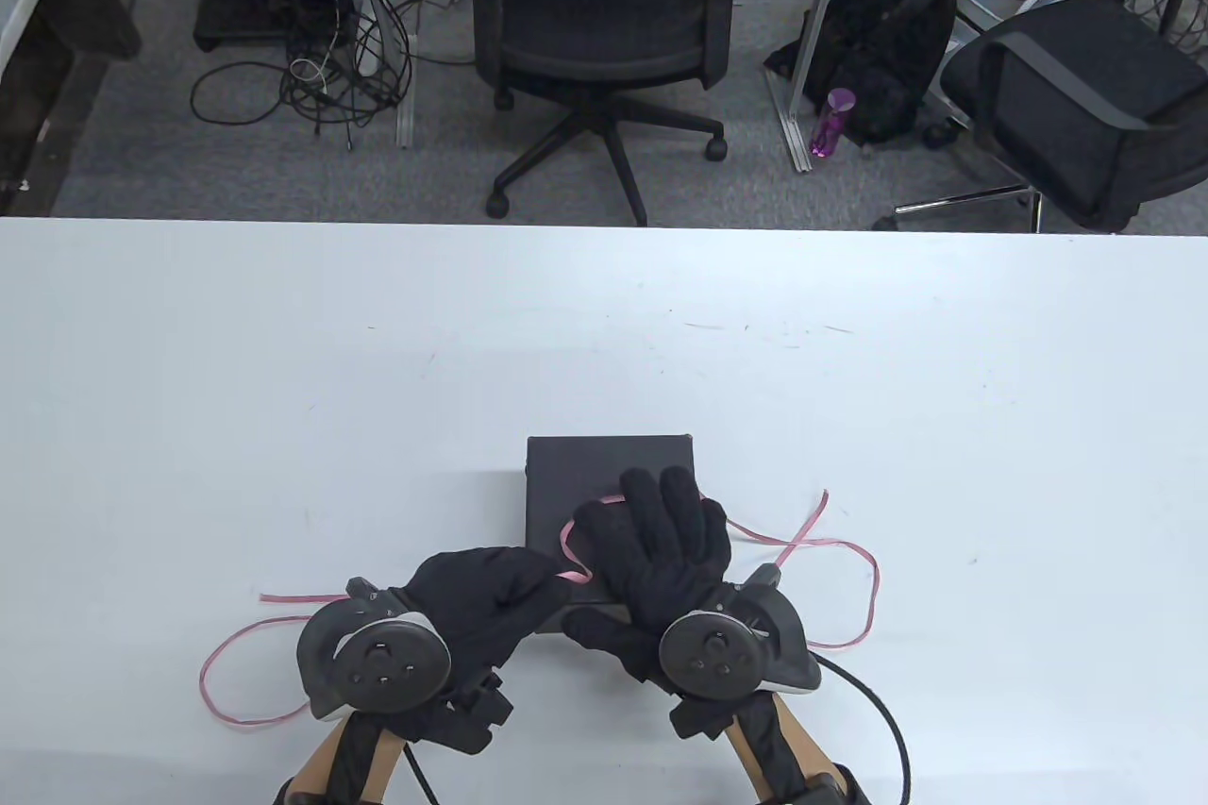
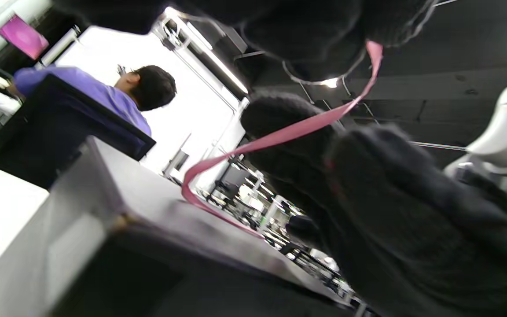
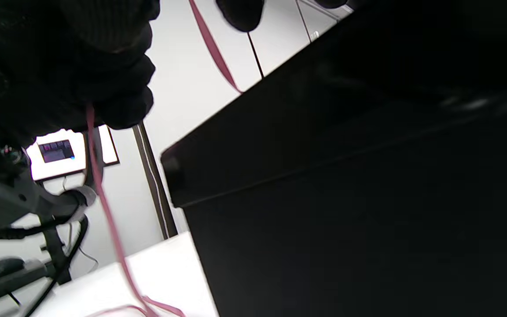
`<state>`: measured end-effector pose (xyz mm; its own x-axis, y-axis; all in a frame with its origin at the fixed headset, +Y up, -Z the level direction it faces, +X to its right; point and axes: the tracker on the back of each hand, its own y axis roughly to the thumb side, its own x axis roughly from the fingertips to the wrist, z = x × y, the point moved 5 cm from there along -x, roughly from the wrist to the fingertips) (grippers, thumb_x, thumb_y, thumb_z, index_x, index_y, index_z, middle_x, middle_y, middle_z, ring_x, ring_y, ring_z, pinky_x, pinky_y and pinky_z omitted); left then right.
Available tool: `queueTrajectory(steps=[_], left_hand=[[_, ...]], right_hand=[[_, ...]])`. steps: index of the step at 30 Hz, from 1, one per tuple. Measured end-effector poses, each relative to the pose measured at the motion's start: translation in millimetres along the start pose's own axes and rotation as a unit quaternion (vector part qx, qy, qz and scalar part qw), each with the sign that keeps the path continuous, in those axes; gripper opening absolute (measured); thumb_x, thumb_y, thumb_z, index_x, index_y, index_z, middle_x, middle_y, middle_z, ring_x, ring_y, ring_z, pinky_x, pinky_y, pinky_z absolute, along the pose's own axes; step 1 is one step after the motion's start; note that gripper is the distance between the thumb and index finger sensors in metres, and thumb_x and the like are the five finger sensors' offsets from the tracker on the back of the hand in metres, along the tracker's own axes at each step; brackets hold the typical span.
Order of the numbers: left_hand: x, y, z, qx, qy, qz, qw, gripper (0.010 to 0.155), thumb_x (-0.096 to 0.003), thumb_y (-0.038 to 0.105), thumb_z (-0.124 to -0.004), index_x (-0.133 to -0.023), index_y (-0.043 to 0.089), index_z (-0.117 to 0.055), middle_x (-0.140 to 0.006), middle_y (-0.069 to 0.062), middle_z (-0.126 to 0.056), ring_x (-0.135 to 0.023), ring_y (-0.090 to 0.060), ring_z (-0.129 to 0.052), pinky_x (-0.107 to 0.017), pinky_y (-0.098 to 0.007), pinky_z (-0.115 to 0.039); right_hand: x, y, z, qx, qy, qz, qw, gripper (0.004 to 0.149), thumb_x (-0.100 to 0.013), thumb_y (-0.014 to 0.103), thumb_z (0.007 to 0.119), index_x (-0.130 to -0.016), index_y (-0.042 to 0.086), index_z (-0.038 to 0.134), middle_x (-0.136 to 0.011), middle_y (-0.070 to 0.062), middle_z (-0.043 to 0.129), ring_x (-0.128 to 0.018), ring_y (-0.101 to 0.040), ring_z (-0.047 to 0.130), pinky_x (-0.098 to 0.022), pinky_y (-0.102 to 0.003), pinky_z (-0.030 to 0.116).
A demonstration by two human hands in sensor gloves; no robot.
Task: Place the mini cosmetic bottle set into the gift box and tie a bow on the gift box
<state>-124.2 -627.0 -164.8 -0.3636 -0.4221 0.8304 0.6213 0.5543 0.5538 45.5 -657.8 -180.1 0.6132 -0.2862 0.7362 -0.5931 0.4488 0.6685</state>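
Note:
A black gift box (image 1: 604,475) stands with its lid on near the table's front edge; no bottles show. A thin pink ribbon (image 1: 821,545) crosses the lid and trails onto the table on both sides. My right hand (image 1: 661,508) lies flat on the lid with straight fingers, pressing the ribbon down. My left hand (image 1: 552,578) sits at the box's near left corner and pinches the ribbon there. In the left wrist view the ribbon (image 2: 280,136) runs taut from my left fingertips down to the box lid (image 2: 148,202). In the right wrist view the box (image 3: 346,176) fills the frame beside the ribbon (image 3: 104,202).
The ribbon's left tail loops over the table (image 1: 226,673) at the front left. A black cable (image 1: 882,711) runs from the right tracker. Beyond the far edge stand two office chairs (image 1: 604,3), a backpack (image 1: 887,31) and a purple bottle (image 1: 830,121). A seated person (image 2: 104,97) shows in the left wrist view.

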Motion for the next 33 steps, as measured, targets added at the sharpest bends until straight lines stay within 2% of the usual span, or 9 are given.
queueTrajectory(steps=[3, 6, 8, 11, 15, 21, 25, 28, 33], left_hand=[[-1, -1, -2, 0.002, -0.018, -0.005, 1.0, 0.041, -0.0526, 0.059, -0.065, -0.073, 0.032, -0.088, -0.041, 0.016, -0.091, -0.016, -0.006, -0.087, -0.028, -0.032, -0.089], [-1, -11, 6, -0.049, -0.023, 0.01, 0.998, 0.042, -0.0513, 0.058, -0.068, -0.078, 0.032, -0.087, -0.044, 0.017, -0.091, -0.02, -0.006, -0.089, -0.032, -0.033, -0.089], [-1, -19, 9, -0.076, -0.022, 0.026, 0.997, 0.041, -0.052, 0.057, -0.068, -0.08, 0.032, -0.086, -0.046, 0.017, -0.091, -0.022, -0.006, -0.091, -0.035, -0.033, -0.09], [-1, -34, 15, -0.113, -0.017, 0.059, 0.992, 0.041, -0.053, 0.055, -0.068, -0.084, 0.031, -0.083, -0.049, 0.017, -0.091, -0.025, -0.007, -0.092, -0.038, -0.035, -0.09], [4, -55, 32, -0.109, 0.023, 0.089, 0.99, 0.042, -0.054, 0.053, -0.068, -0.086, 0.031, -0.082, -0.049, 0.016, -0.091, -0.026, -0.008, -0.092, -0.038, -0.036, -0.089], [11, -74, 53, -0.109, 0.053, 0.117, 0.986, 0.042, -0.054, 0.053, -0.068, -0.088, 0.033, -0.083, -0.049, 0.016, -0.091, -0.024, -0.008, -0.091, -0.036, -0.035, -0.089], [11, -84, 49, -0.134, 0.038, 0.136, 0.981, 0.042, -0.0539, 0.053, -0.068, -0.087, 0.032, -0.083, -0.047, 0.017, -0.091, -0.021, -0.007, -0.089, -0.033, -0.033, -0.089], [9, -89, 35, -0.149, 0.017, 0.147, 0.978, 0.042, -0.0539, 0.053, -0.068, -0.086, 0.032, -0.084, -0.046, 0.016, -0.091, -0.019, -0.007, -0.088, -0.03, -0.032, -0.088], [8, -99, 16, -0.192, -0.012, 0.16, 0.968, 0.042, -0.0547, 0.052, -0.066, -0.087, 0.032, -0.083, -0.046, 0.017, -0.091, -0.02, -0.006, -0.088, -0.03, -0.032, -0.088]], right_hand=[[2, -5, -14, -0.11, -0.079, 0.006, 0.991, 0.043, -0.06, 0.027, 0.059, -0.098, 0.009, 0.072, -0.111, -0.042, 0.034, -0.091, -0.068, 0.02, -0.057, -0.083, 0.03], [9, -26, -38, -0.211, -0.162, 0.025, 0.964, 0.041, -0.057, 0.021, 0.059, -0.091, 0.003, 0.075, -0.105, -0.043, 0.054, -0.089, -0.069, 0.05, -0.06, -0.077, 0.042], [13, -40, -45, -0.247, -0.167, 0.033, 0.954, 0.041, -0.056, 0.02, 0.058, -0.091, 0.003, 0.073, -0.103, -0.04, 0.062, -0.086, -0.059, 0.072, -0.061, -0.071, 0.059], [25, -71, -62, -0.312, -0.226, 0.081, 0.92, 0.041, -0.055, 0.019, 0.058, -0.09, 0.002, 0.072, -0.088, -0.033, 0.082, -0.058, -0.023, 0.101, -0.048, -0.052, 0.085], [44, -101, -80, -0.363, -0.275, 0.118, 0.882, 0.041, -0.057, 0.021, 0.057, -0.091, 0.005, 0.071, -0.067, -0.022, 0.093, -0.025, -0.006, 0.092, -0.032, -0.038, 0.09], [63, -123, -100, -0.174, -0.298, 0.188, 0.92, 0.041, -0.057, 0.022, 0.059, -0.093, 0.006, 0.072, -0.055, -0.012, 0.092, -0.016, -0.005, 0.088, -0.018, -0.031, 0.088], [65, -125, -101, 0.029, -0.257, 0.238, 0.936, 0.041, -0.057, 0.021, 0.06, -0.092, 0.005, 0.074, -0.052, -0.012, 0.093, -0.014, -0.005, 0.088, -0.015, -0.03, 0.087], [62, -122, -96, 0.185, -0.214, 0.258, 0.924, 0.041, -0.057, 0.022, 0.061, -0.092, 0.006, 0.075, -0.051, -0.011, 0.093, -0.014, -0.005, 0.087, -0.013, -0.028, 0.087], [60, -128, -86, 0.266, -0.168, 0.28, 0.907, 0.041, -0.057, 0.022, 0.061, -0.091, 0.005, 0.075, -0.05, -0.011, 0.094, -0.013, -0.005, 0.087, -0.012, -0.028, 0.086]])
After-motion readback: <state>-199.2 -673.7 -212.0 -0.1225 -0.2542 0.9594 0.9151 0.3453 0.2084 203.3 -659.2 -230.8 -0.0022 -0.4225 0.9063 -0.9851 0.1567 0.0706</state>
